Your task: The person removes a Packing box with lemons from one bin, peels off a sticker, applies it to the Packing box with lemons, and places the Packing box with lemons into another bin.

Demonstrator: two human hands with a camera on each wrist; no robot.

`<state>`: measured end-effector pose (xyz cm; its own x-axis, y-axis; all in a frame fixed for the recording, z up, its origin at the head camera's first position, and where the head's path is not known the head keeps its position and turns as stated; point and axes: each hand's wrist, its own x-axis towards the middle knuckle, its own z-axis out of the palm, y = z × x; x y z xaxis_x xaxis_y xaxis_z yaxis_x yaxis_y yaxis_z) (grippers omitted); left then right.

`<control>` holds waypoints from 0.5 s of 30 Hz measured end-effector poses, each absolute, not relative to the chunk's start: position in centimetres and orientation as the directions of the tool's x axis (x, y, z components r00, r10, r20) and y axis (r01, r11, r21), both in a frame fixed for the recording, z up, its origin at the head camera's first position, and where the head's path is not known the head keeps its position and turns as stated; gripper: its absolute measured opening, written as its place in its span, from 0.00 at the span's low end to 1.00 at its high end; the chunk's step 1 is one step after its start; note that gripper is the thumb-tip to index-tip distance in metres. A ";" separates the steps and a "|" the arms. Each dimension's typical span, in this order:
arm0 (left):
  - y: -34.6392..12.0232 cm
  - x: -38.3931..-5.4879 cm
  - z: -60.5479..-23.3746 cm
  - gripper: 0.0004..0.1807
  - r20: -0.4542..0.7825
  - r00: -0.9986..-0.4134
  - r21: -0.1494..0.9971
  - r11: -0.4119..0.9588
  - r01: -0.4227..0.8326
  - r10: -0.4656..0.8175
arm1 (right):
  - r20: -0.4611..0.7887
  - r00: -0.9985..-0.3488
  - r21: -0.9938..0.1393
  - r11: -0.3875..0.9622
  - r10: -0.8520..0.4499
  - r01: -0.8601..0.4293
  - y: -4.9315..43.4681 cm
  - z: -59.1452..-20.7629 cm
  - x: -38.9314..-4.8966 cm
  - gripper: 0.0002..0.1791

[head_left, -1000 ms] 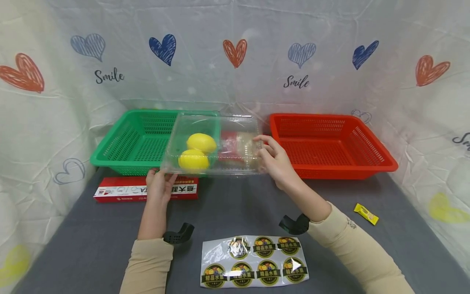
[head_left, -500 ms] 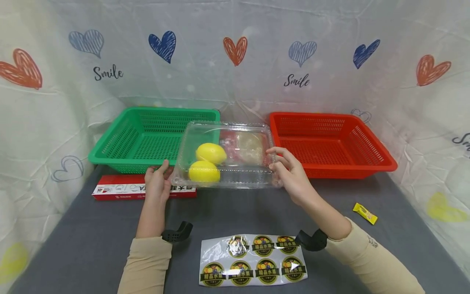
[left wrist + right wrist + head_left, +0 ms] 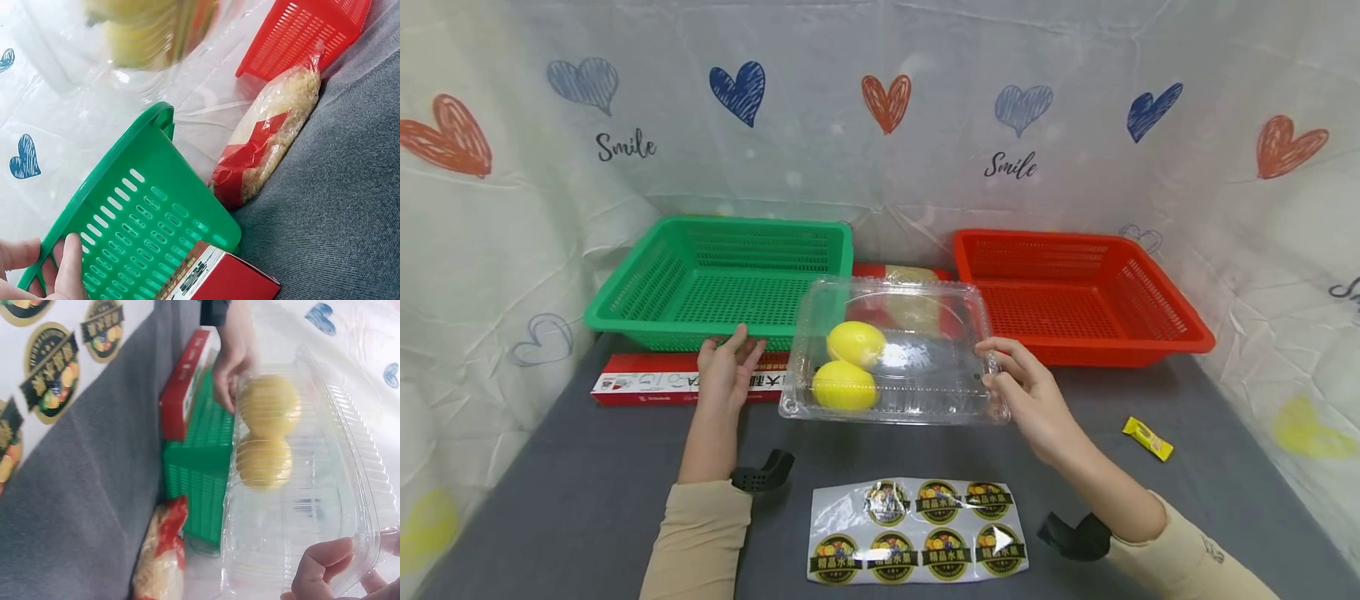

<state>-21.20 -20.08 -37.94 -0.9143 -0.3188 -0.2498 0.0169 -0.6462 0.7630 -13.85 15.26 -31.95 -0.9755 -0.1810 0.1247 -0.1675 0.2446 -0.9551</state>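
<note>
A white sheet of round fruit stickers (image 3: 917, 533) lies nearest, in the middle of the grey surface (image 3: 880, 454). Farther off on the right is a small yellow packet (image 3: 1147, 437).

The right hand (image 3: 1037, 404) pinches the right side of a clear plastic box (image 3: 917, 406) and holds it up in the air. Two yellow lemons (image 3: 856, 344) sit in the left part of the box, touching each other, one nearer than the other.

A second ago the box was farther left and farther away, with its left corner up by the left hand (image 3: 726, 379). Now it has come right and nearer, and there is a gap between that hand and the box. The left hand grips the near rim of the green basket (image 3: 737, 296), in about the same spot as half a second ago.

A long red and white carton (image 3: 651, 385) lies in front of the green basket. Far on the right is a red basket (image 3: 1037, 304). Between the baskets, behind the clear box, lies a red and tan bag (image 3: 269, 134). Farthest back hangs a white cloth (image 3: 820, 167) with hearts on it.
</note>
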 end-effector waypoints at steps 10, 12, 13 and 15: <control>-20.3 -21.1 -37.8 0.11 -0.248 -0.916 0.766 -0.642 0.013 -0.314 | 0.120 -0.979 -0.943 0.289 -0.168 -0.165 16.7 -33.6 -12.0 0.17; -20.2 -21.0 -37.8 0.10 -0.245 -0.918 0.771 -0.637 0.010 -0.311 | 0.120 -0.979 -0.941 0.295 -0.162 -0.164 16.9 -34.1 -11.7 0.17; -20.2 -21.0 -37.8 0.10 -0.245 -0.919 0.772 -0.636 0.007 -0.309 | 0.124 -0.979 -0.939 0.301 -0.160 -0.168 16.9 -34.4 -11.6 0.18; -20.2 -20.9 -37.8 0.10 -0.244 -0.920 0.778 -0.628 0.003 -0.307 | 0.125 -0.980 -0.938 0.304 -0.157 -0.168 17.0 -35.0 -11.4 0.18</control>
